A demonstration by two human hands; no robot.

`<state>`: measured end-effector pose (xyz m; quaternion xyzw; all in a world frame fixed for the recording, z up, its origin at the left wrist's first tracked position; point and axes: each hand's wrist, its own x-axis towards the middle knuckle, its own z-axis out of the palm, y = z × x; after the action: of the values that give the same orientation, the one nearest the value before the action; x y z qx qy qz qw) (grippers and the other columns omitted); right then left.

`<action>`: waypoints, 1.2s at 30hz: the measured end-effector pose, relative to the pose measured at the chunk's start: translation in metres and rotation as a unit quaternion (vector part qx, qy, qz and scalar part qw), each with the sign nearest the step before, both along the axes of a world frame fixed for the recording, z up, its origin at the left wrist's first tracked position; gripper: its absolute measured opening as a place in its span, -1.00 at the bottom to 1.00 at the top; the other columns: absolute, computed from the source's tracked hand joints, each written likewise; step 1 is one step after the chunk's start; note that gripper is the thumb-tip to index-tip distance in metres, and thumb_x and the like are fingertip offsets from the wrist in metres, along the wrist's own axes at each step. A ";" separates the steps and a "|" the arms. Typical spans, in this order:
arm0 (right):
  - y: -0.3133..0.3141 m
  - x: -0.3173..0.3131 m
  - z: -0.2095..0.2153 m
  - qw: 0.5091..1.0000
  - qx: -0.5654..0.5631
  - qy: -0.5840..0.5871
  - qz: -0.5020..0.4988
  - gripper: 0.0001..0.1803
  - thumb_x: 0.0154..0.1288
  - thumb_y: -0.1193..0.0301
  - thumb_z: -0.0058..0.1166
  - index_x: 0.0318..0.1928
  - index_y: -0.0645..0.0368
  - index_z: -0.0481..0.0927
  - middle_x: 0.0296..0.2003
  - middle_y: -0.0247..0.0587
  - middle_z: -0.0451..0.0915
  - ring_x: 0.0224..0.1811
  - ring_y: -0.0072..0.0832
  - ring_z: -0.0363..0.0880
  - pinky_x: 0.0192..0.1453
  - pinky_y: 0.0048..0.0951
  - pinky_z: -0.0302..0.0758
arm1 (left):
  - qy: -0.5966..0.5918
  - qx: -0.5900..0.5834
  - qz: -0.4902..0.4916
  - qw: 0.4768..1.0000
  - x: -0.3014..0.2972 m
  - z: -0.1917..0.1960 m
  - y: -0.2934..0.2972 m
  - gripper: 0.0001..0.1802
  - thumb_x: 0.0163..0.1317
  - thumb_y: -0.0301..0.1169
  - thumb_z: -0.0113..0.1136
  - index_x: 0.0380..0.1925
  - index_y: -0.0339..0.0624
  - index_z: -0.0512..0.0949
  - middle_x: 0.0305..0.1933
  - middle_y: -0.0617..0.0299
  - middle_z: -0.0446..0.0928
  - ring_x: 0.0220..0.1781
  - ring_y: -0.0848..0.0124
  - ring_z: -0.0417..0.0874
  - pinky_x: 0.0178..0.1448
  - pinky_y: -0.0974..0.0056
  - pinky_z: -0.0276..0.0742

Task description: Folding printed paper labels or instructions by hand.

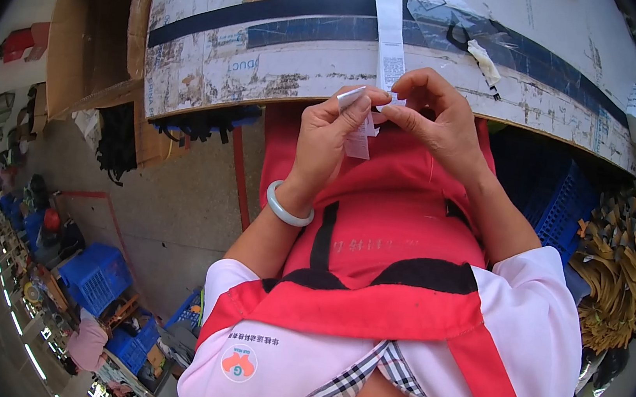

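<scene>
Your left hand (327,130) is just off the near edge of the tabletop (190,78), pinching a folded white label (350,99) between thumb and forefinger, with a sheer white piece (357,146) hanging beneath the grip. Your right hand (449,127) is at that same edge, thumb and forefinger curled toward each other by the left fingertips; you can't tell from here whether they grip anything. The long printed strip (389,30) lies across the tabletop from its far part to its near edge, ending by your fingers. On the tabletop, to the strip's right, are a clear plastic bag (432,27) and a white piece (484,63) with a black cord. An open cardboard box (77,38) stands left of the tabletop. Below its right end are a blue crate (564,203) and a pile of brown pieces (615,272).
</scene>
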<state>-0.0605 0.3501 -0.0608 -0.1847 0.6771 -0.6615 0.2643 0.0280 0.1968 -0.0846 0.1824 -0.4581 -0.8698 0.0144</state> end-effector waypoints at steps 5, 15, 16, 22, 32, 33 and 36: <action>0.000 0.016 -0.018 0.983 0.103 0.127 0.086 -0.62 0.13 0.25 0.42 -0.19 0.24 0.58 -0.31 -0.29 0.61 -0.31 -0.52 0.55 -0.11 -0.49 0.51 | 0.025 0.032 0.016 0.999 0.004 -0.006 0.002 -0.76 0.39 -0.38 0.18 -0.12 -0.34 0.66 -0.05 0.25 0.62 -0.04 0.45 0.63 0.05 0.36 0.56; 0.002 0.022 -0.018 0.984 0.060 -0.108 0.130 -0.80 0.30 0.42 0.24 -0.23 0.36 0.65 -0.40 -0.27 0.67 -0.35 -0.65 0.57 -0.20 -0.55 0.53 | 0.004 0.111 -0.040 0.993 0.008 -0.010 -0.002 -0.70 0.42 -0.33 0.16 -0.04 -0.36 0.62 -0.05 0.15 0.64 -0.04 0.47 0.63 0.04 0.38 0.57; 0.003 0.022 -0.018 0.981 0.058 -0.120 0.139 -0.80 0.30 0.42 0.23 -0.22 0.36 0.66 -0.40 -0.28 0.67 -0.35 -0.65 0.57 -0.20 -0.55 0.53 | 0.006 0.105 -0.036 0.994 0.008 -0.012 -0.001 -0.70 0.42 -0.33 0.15 -0.05 -0.36 0.62 -0.06 0.16 0.64 -0.06 0.47 0.64 0.03 0.39 0.58; 0.014 0.003 0.000 0.983 0.116 0.069 0.126 -0.77 0.31 0.39 0.25 -0.18 0.35 0.66 -0.39 -0.24 0.69 -0.36 -0.62 0.58 -0.19 -0.53 0.54 | 0.017 -0.058 -0.009 0.998 0.011 -0.012 0.002 -0.71 0.44 -0.33 0.13 -0.08 -0.34 0.65 -0.21 0.24 0.67 -0.19 0.55 0.62 -0.09 0.45 0.53; -0.001 -0.005 0.010 0.974 0.061 0.190 0.111 -0.88 0.24 0.45 0.28 -0.26 0.21 0.65 -0.29 -0.25 0.58 -0.31 -0.47 0.57 -0.23 -0.51 0.49 | 0.028 -0.153 -0.109 0.982 0.018 -0.009 0.002 -0.73 0.42 -0.30 0.17 -0.18 -0.33 0.64 -0.41 0.42 0.55 -0.43 0.71 0.40 -0.39 0.53 0.27; -0.001 -0.005 0.009 0.977 0.059 0.174 0.110 -0.89 0.24 0.46 0.28 -0.27 0.22 0.65 -0.30 -0.25 0.58 -0.34 -0.48 0.56 -0.25 -0.51 0.49 | 0.026 -0.154 -0.108 0.982 0.018 -0.008 0.002 -0.73 0.42 -0.30 0.17 -0.18 -0.33 0.64 -0.41 0.42 0.55 -0.43 0.71 0.40 -0.39 0.53 0.27; 0.002 -0.007 0.006 0.974 0.051 0.190 0.115 -0.90 0.24 0.47 0.28 -0.29 0.24 0.65 -0.32 -0.27 0.58 -0.37 -0.51 0.55 -0.28 -0.53 0.48 | 0.045 -0.145 -0.119 0.981 0.016 -0.006 0.002 -0.72 0.44 -0.29 0.14 -0.18 -0.32 0.64 -0.40 0.37 0.59 -0.43 0.70 0.41 -0.37 0.53 0.31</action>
<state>-0.0675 0.3523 -0.0543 -0.3696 0.7222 -0.5441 0.2141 0.0444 0.1985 -0.0902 0.0827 -0.5965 -0.7972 -0.0424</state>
